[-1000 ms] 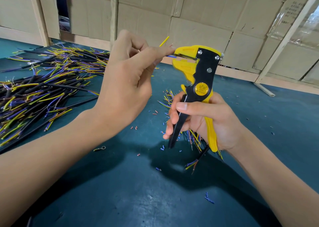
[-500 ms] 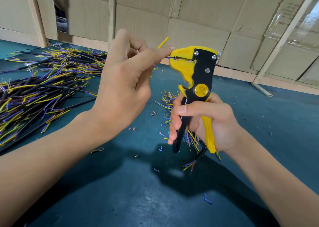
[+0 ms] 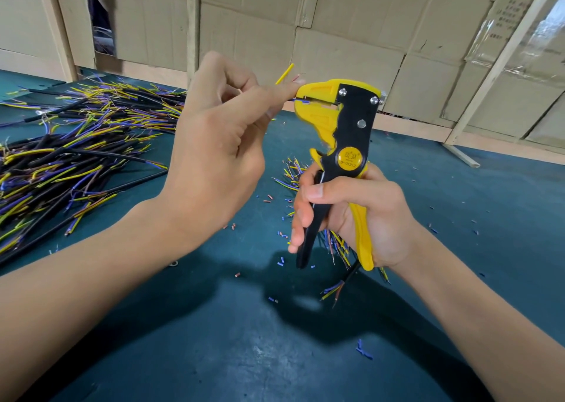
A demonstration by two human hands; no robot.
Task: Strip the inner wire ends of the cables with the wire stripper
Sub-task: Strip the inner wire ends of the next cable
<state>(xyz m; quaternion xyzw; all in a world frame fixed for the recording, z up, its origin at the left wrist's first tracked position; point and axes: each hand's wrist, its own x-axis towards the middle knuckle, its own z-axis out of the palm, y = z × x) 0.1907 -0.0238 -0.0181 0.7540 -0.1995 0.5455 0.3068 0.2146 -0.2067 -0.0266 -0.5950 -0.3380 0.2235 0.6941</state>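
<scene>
The wire stripper (image 3: 342, 144) is held upright above the surface (image 3: 214, 340) by the right hand (image 3: 351, 215), its grip wrapped round both handles. A blue wire end (image 3: 301, 99) is pinched by the left hand (image 3: 220, 144) and fed into the jaws. Cables (image 3: 76, 157) are piled at the left edge; bare surface is left in front.

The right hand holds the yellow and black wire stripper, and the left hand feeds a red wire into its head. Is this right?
Not quite. In the head view, the wire entering the head of the wire stripper is blue, not red. The right hand holds the tool; the left hand feeds it.
</scene>
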